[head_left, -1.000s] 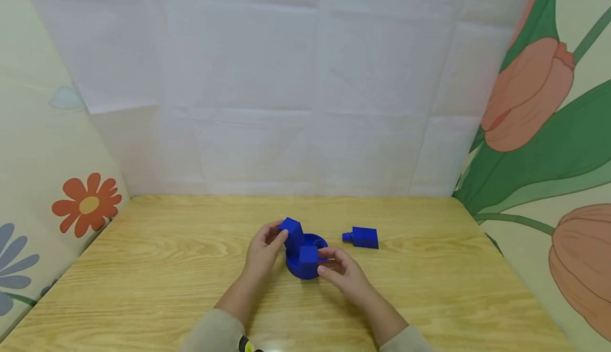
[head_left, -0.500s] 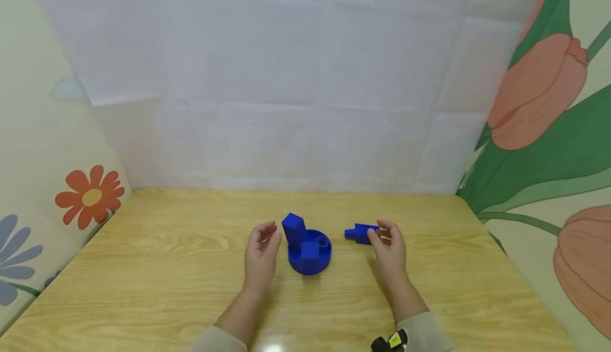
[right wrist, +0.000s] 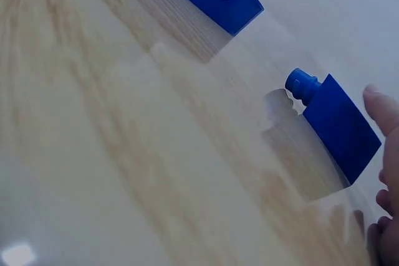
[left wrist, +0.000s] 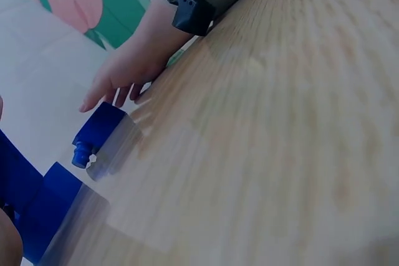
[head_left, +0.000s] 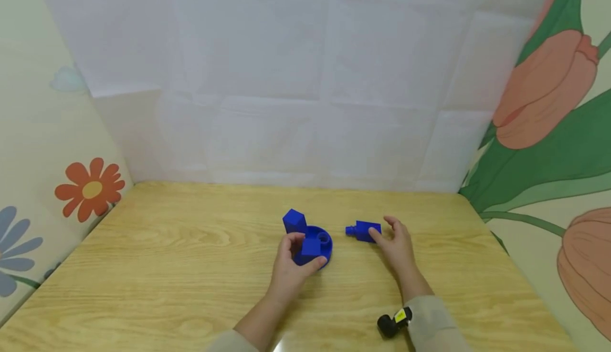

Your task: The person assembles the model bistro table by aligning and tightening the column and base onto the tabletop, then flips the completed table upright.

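Note:
A round, shallow blue base [head_left: 329, 248] stands on the table. It carries a tilted square blue block [head_left: 294, 220] at its back left, a second square block [head_left: 311, 246] at its front and a ring-shaped socket [head_left: 323, 237] at its right. My left hand [head_left: 288, 275] grips round the front of the base, thumb in front and fingers at the left of the front block. A loose blue block with a ribbed peg [right wrist: 340, 129] lies to the right, its peg towards the base. My right hand [head_left: 396, 246] is beside its far end, thumb apart from it in the right wrist view.
The wood-grain table [head_left: 191, 246] ends at a white cloth [head_left: 258, 76] behind. Flower-patterned walls [head_left: 544, 129] flank it. A small black wrist camera [head_left: 389, 325] sits on the right sleeve.
My right hand has left the base and moved right to the loose block. My left hand let go of the tilted block, drew back, then came round the front of the base.

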{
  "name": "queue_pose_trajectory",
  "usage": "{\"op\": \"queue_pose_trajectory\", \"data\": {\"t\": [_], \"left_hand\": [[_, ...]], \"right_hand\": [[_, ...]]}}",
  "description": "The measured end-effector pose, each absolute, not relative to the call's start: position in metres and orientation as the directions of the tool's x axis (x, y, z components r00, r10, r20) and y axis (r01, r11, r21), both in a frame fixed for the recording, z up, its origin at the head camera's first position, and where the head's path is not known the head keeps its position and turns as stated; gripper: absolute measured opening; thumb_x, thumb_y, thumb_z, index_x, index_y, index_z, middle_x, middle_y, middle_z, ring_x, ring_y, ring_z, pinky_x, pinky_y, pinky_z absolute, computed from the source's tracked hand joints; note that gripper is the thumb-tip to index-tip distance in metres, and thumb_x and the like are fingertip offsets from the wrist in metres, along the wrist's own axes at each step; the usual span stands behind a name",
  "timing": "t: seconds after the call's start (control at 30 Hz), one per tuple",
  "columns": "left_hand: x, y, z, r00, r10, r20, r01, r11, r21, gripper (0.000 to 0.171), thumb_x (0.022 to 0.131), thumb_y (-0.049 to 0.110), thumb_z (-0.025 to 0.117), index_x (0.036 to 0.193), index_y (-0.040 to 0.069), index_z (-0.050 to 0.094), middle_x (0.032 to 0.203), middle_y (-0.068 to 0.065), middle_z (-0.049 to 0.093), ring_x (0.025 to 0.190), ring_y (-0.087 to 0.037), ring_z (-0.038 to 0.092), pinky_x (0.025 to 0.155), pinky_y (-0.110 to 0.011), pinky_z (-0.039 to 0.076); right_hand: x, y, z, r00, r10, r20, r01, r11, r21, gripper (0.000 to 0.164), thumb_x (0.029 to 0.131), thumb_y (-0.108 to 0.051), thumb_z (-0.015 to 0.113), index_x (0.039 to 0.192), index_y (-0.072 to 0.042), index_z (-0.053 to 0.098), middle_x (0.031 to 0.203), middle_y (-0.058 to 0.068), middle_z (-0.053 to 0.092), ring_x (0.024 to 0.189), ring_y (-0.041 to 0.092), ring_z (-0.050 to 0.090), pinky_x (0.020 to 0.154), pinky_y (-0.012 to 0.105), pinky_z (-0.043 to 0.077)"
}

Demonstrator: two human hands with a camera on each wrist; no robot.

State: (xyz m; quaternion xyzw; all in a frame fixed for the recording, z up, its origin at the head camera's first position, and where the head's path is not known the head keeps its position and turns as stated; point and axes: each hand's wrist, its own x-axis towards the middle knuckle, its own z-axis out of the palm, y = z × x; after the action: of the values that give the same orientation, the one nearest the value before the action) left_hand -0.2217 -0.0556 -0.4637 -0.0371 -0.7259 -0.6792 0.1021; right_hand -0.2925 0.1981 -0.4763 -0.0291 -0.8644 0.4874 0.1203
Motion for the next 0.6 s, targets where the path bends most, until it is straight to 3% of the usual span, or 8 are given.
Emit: {"op": "queue_pose_trajectory", "data": {"t": [0.13, 0.33, 0.6], "left_hand": [[-0.223, -0.053, -0.465, -0.976, -0.111, 0.188, 0.176, 0.109, 0.978, 0.058, 0.076, 0.016, 0.084, 0.121, 0.003, 0.049, 0.127, -0.016, 0.053, 0.122, -0.03, 0.051, 0.107, -0.048, 0.039], [-0.224, -0.054, -0.466, -0.971, -0.109, 0.211, 0.201, 0.1, 0.975, 0.053, 0.077, 0.011, 0.082, 0.119, 0.002, 0.051, 0.124, -0.017, 0.054, 0.119, -0.029, 0.053, 0.105, -0.042, 0.042], [-0.226, -0.069, -0.465, -0.976, -0.006, 0.216, 0.215, 0.077, 0.974, 0.05, 0.081, 0.004, 0.078, 0.124, -0.001, 0.055, 0.125, -0.019, 0.058, 0.115, -0.023, 0.057, 0.098, -0.02, 0.047]], "right_hand": [[-0.293, 0.199, -0.476, -0.983, 0.112, 0.143, -0.05, 0.593, -0.803, 0.065, 0.088, -0.035, 0.072, 0.14, -0.003, 0.048, 0.144, 0.023, 0.047, 0.135, 0.041, 0.041, 0.114, 0.054, 0.032], [-0.294, 0.199, -0.477, -0.989, 0.09, 0.117, -0.035, 0.63, -0.776, 0.062, 0.088, -0.029, 0.074, 0.139, -0.004, 0.049, 0.138, 0.022, 0.054, 0.131, 0.039, 0.047, 0.11, 0.053, 0.039], [-0.295, 0.197, -0.478, -0.988, 0.095, 0.12, -0.033, 0.635, -0.772, 0.053, 0.084, -0.024, 0.078, 0.126, 0.0, 0.058, 0.127, 0.022, 0.061, 0.122, 0.037, 0.054, 0.105, 0.052, 0.042]]}}
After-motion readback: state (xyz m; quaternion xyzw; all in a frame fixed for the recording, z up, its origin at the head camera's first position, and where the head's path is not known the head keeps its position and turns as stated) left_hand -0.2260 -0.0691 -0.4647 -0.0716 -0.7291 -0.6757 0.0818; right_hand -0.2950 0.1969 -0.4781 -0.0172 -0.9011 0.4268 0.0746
